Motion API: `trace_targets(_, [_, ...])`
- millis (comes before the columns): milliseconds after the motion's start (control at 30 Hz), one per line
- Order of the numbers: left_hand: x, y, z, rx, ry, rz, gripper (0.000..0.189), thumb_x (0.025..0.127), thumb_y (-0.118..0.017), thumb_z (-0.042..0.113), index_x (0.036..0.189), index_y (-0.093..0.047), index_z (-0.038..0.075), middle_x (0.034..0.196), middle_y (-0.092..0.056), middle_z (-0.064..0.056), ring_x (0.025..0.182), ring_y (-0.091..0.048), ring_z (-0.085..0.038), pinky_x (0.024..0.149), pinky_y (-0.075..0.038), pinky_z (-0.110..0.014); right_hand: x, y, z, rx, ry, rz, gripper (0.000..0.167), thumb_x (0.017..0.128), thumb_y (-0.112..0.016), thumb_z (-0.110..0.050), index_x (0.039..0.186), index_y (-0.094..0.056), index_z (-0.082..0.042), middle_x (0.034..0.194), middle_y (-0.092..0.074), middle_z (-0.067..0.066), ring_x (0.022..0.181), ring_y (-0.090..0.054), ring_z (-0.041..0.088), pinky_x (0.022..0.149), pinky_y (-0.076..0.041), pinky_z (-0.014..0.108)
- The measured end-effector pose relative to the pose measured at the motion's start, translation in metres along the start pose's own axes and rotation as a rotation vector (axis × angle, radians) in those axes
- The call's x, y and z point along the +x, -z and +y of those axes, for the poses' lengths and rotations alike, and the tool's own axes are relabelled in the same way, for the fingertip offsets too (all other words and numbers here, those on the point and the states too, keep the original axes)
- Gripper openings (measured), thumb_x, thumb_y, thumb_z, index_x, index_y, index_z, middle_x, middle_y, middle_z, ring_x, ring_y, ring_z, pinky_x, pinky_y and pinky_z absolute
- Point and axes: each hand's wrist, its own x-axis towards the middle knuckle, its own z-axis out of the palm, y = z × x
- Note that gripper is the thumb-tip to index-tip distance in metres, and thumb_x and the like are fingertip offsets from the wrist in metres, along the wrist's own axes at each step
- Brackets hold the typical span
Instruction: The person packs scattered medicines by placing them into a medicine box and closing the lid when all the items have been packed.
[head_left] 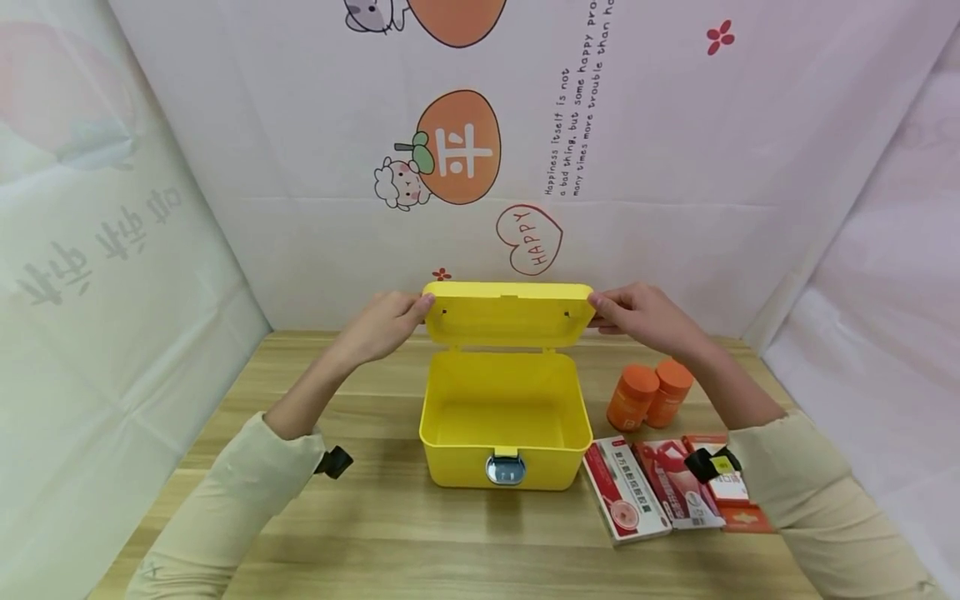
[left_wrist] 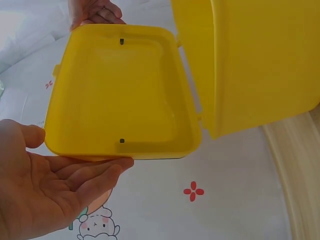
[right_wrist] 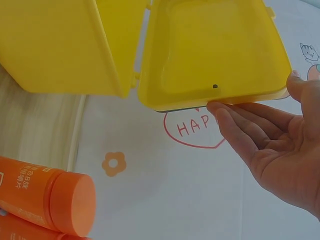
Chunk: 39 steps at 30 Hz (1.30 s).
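Backdrop cloth [head_left: 660, 125]: white, printed with cartoon fruit, lettering, red heart; fills upper half of head frame.
Wood table [head_left: 375, 542]: light grain, lower part of head frame.
Yellow box [head_left: 457, 468]: center of head frame, upright on table, front wall toward camera; inside visible, bare yellow.
Lid [head_left: 510, 323]: yellow, hinged on box's rear edge, raised, underside facing camera; just above box in frame; two small dark spots inside, near its side walls.
Left hand [head_left: 384, 325]: grips lid at its left corner in head frame; thumb at rim, fingers along outer side, per left wrist view.
Right hand [head_left: 647, 317]: same hold at lid's right corner; thumb at rim, fingers against outer side, per right wrist view.
Flat cartons: right of box, lower right of frame; white-and-red one [head_left: 628, 492] nearest box, red one [head_left: 678, 483] beside it, orange-and-white packaging [head_left: 731, 489] farthest right, partly covered by wrist gear, count unclear.
Orange bottles: two, upright, side by side above cartons in frame; left one [head_left: 632, 398], right one [head_left: 669, 393].
Clasp [head_left: 506, 470]: bluish-gray, middle of box's front wall.
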Motion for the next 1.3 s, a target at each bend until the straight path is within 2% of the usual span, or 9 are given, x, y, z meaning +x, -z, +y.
trace_targets(333, [0.01,0.003,0.0,-0.024,0.019,0.0,0.053,0.109,-0.031,0.036,0.126,-0.066,-0.001,0.127,-0.068,-0.021,0.113,-0.068,-0.037,0.101,-0.052,-0.053,0.01,0.005,0.0,0.027,-0.043,-0.024,0.057,0.105,-0.043,-0.043,0.132,-0.062,0.003,0.126,-0.068,0.022,0.112,-0.07,0.033,0.09,-0.058,0.039])
trace_targets(400, [0.013,0.003,0.001,-0.023,0.015,0.015,0.053,0.109,-0.032,0.035,0.121,-0.068,-0.002,0.122,-0.07,-0.021,0.109,-0.07,-0.036,0.098,-0.054,-0.051,0.012,0.006,0.001,0.036,-0.057,-0.03,0.059,0.105,-0.043,-0.046,0.133,-0.061,0.003,0.127,-0.067,0.023,0.112,-0.069,0.033,0.091,-0.058,0.04])
trace_targets(500, [0.016,0.003,0.001,-0.014,0.012,0.03,0.054,0.11,-0.031,0.034,0.106,-0.07,-0.004,0.103,-0.072,-0.021,0.099,-0.07,-0.033,0.092,-0.056,-0.048,0.015,0.008,0.001,0.041,-0.079,-0.035,0.062,0.104,-0.042,-0.048,0.134,-0.06,0.003,0.128,-0.066,0.023,0.112,-0.069,0.033,0.091,-0.058,0.039])
trace_targets(633, [0.02,0.003,0.001,-0.022,0.028,0.037,0.055,0.11,-0.031,0.034,0.091,-0.067,-0.003,0.093,-0.07,-0.02,0.096,-0.069,-0.032,0.091,-0.057,-0.046,0.019,0.01,0.0,0.047,-0.097,-0.038,0.064,0.103,-0.042,-0.05,0.133,-0.06,0.004,0.127,-0.067,0.024,0.112,-0.07,0.033,0.09,-0.059,0.038])
trace_targets(733, [0.023,0.004,0.0,-0.028,0.05,0.039,0.055,0.11,-0.032,0.034,0.087,-0.067,-0.001,0.098,-0.072,-0.02,0.099,-0.071,-0.032,0.091,-0.057,-0.047,0.022,0.01,0.0,0.056,-0.106,-0.04,0.065,0.103,-0.042,-0.05,0.133,-0.061,0.004,0.126,-0.067,0.024,0.111,-0.07,0.033,0.089,-0.059,0.037])
trace_targets(867, [0.026,0.004,-0.001,-0.016,0.072,0.035,0.057,0.11,-0.031,0.034,0.08,-0.066,-0.001,0.093,-0.072,-0.021,0.097,-0.072,-0.034,0.09,-0.057,-0.048,0.024,0.009,0.0,0.063,-0.115,-0.035,0.066,0.103,-0.041,-0.051,0.132,-0.061,0.005,0.124,-0.068,0.024,0.11,-0.071,0.031,0.087,-0.06,0.035])
trace_targets(1033, [0.029,0.006,0.002,-0.008,0.082,0.022,0.058,0.11,-0.031,0.033,0.092,-0.071,-0.005,0.103,-0.074,-0.022,0.097,-0.073,-0.034,0.091,-0.057,-0.049,0.025,0.009,0.0,0.057,-0.127,-0.018,0.068,0.103,-0.04,-0.053,0.132,-0.061,0.005,0.123,-0.068,0.025,0.109,-0.071,0.031,0.087,-0.06,0.035])
trace_targets(1133, [0.031,0.007,0.003,-0.001,0.096,0.01,0.058,0.11,-0.03,0.033,0.108,-0.071,-0.008,0.111,-0.073,-0.023,0.098,-0.073,-0.035,0.093,-0.057,-0.05,0.024,0.008,0.0,0.056,-0.13,-0.011,0.07,0.102,-0.04,-0.054,0.132,-0.061,0.006,0.123,-0.068,0.025,0.109,-0.071,0.031,0.087,-0.06,0.036])
trace_targets(1300, [0.031,0.008,0.004,0.009,0.117,0.004,0.059,0.11,-0.029,0.035,0.111,-0.07,-0.007,0.11,-0.074,-0.022,0.098,-0.073,-0.034,0.094,-0.056,-0.05,0.025,0.007,-0.002,0.05,-0.125,-0.006,0.072,0.102,-0.039,-0.056,0.132,-0.061,0.005,0.122,-0.069,0.025,0.109,-0.071,0.031,0.087,-0.06,0.035])
